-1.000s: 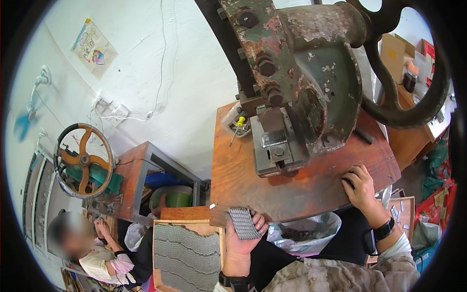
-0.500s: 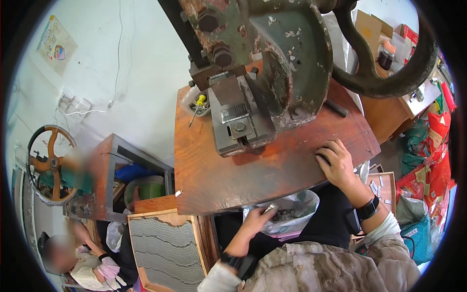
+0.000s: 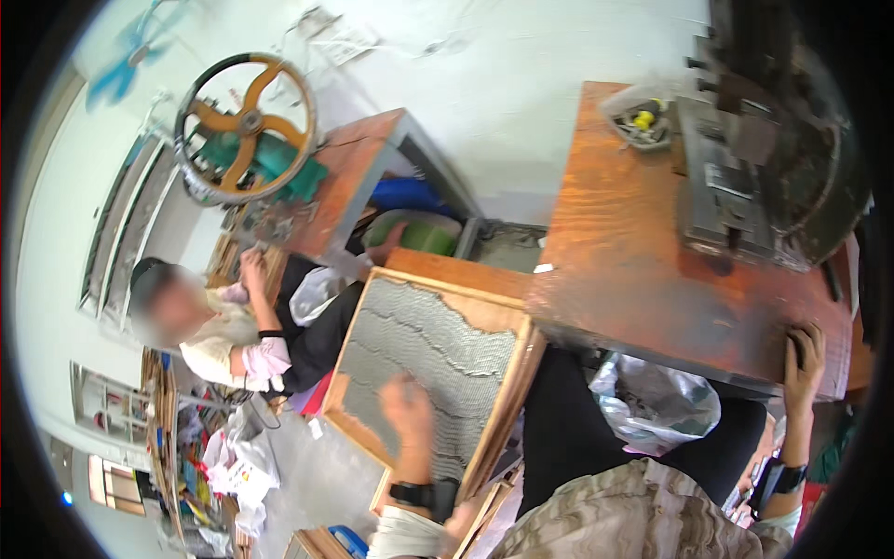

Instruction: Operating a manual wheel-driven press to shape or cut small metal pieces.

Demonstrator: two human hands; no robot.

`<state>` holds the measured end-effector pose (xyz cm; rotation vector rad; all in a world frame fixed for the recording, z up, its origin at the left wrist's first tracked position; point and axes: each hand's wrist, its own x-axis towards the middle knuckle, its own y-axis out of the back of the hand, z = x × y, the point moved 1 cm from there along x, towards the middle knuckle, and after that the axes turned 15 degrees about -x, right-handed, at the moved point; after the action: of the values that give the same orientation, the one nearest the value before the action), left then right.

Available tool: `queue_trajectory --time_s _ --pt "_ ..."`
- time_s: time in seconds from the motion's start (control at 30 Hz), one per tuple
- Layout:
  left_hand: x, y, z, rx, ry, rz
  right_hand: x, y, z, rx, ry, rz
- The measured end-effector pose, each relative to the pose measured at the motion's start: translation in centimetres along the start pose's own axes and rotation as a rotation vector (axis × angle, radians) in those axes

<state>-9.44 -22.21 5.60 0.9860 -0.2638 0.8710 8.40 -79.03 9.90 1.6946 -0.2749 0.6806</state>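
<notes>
Metal pieces below nearer left hand, rows slanting rightward toward body; grip blurred, can't tell. Right hand loosely curled on bench.

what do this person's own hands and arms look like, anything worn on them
The left hand, blurred, and the right hand look ungloved. A black band circles the left wrist, and a similar black strap the right. Behind these come a whitish left sleeve and a pale right sleeve. No markings can be made out.
</notes>
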Motion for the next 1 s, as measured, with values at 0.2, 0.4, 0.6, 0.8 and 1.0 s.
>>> queue_trajectory --time_s 0.2,0.4,0.6,0.8,1.0 --pt "0.3 10.9 -19.0 0.216 0.552 -0.166 -0.3 -2.6 1.3 -0.016 0.032 -0.011" --pt "0.6 11.2 -21.2 0.146 0.582 -0.339 -1.1 -3.5 3.4 -0.13 0.053 -0.002" --pt "3.5 13.2 -20.8 -0.016 0.735 -0.414 -1.8 -4.1 6.2 -0.184 0.013 -0.092" --pt "3.5 13.7 -23.9 -0.077 0.749 -0.502 -2.0 -4.2 6.7 -0.224 0.032 -0.07" --pt "3.5 13.2 -22.4 0.064 0.567 -0.521 -1.9 -4.3 5.7 -0.211 -0.018 -0.039"
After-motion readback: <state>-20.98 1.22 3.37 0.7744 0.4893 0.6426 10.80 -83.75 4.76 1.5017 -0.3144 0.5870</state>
